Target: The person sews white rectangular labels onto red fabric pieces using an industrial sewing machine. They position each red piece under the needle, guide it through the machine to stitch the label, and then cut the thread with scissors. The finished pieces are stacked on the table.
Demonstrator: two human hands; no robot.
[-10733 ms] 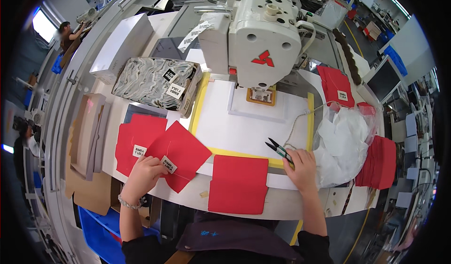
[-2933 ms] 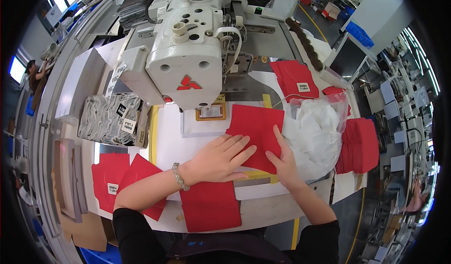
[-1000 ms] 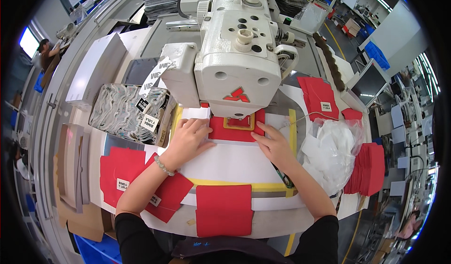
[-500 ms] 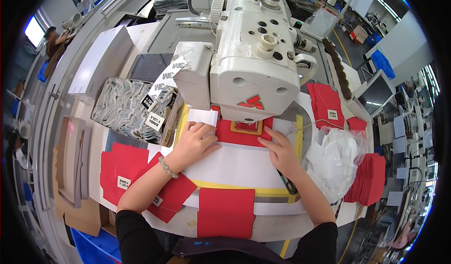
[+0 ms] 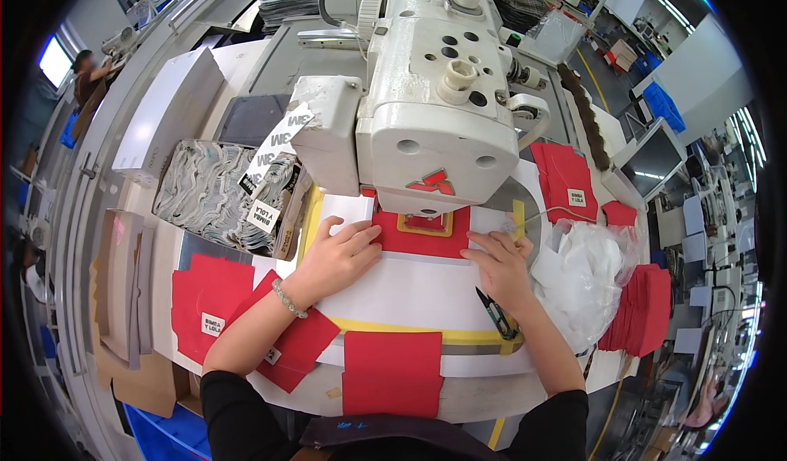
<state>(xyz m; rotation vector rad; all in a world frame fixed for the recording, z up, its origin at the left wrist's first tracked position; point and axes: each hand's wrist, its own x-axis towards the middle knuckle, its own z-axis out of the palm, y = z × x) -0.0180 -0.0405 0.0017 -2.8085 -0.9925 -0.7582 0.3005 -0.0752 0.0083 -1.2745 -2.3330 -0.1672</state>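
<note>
A red fabric piece [image 5: 447,246] lies flat on the white work surface under the head of a large white sewing machine [image 5: 438,145]. A yellow-edged rectangular clamp frame [image 5: 402,225] sits on the fabric, partly hidden by the machine. My left hand [image 5: 338,256] rests flat with fingers stretched out, its fingertips at the fabric's left edge. At the right edge, my right hand [image 5: 500,266] lies with spread fingers, the fingertips touching the fabric. Neither hand grips anything. Small dark thread snips [image 5: 496,313] lie beside my right wrist.
Nearest me lies a red piece [image 5: 392,375]; labelled red pieces [image 5: 211,285] are at left. A box of folded labels [image 5: 209,190] stands behind them. At right are a clear bag of white material [image 5: 578,281], a red stack [image 5: 639,309] and more labelled red pieces [image 5: 566,178].
My right hand has shifted slightly right, off the fabric's surface toward its edge, and the snips show more fully. My left hand stays by the left edge. The whole view has shifted slightly.
</note>
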